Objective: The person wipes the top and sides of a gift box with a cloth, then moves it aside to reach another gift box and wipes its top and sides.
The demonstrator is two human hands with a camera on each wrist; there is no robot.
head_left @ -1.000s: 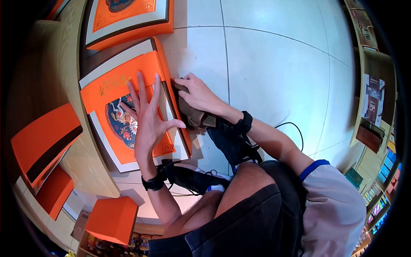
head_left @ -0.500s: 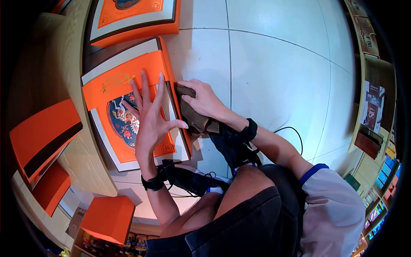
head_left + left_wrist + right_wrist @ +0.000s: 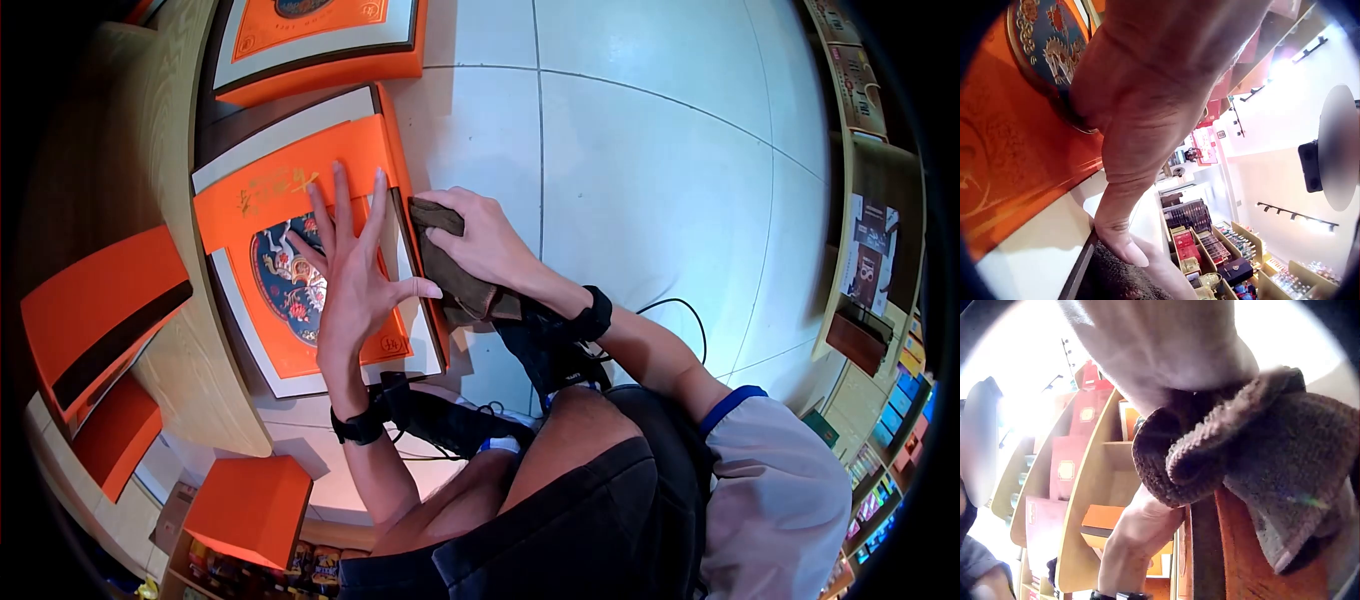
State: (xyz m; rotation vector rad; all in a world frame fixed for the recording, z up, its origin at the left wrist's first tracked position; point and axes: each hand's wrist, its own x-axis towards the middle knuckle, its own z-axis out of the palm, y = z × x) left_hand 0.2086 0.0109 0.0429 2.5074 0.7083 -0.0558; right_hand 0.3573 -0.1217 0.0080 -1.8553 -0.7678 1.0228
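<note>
An orange and white gift box (image 3: 375,345) with a round dark picture (image 3: 290,280) on its lid lies by the wooden shelf. Spread over the lid, my left hand (image 3: 352,285) rests with straight fingers, its thumb reaching toward the box's right edge. My right hand (image 3: 492,240) grips a folded brown cloth (image 3: 450,275) against the right side wall of the box. In the right wrist view the cloth (image 3: 1297,456) bunches under the hand beside the orange wall (image 3: 1250,562). In the left wrist view the thumb (image 3: 1124,240) is above the cloth (image 3: 1113,275).
Another orange box (image 3: 330,78) lies beyond the first. An orange box (image 3: 250,510) stands near the shelf's lower end, and more orange pieces (image 3: 110,310) sit at the left. A black cable (image 3: 705,335) curves over the tiled floor (image 3: 650,180). Shelves (image 3: 850,250) line the right side.
My right hand and the cloth have shifted slightly toward me along the box's side. The left hand keeps its place on the lid, while the view has moved a little.
</note>
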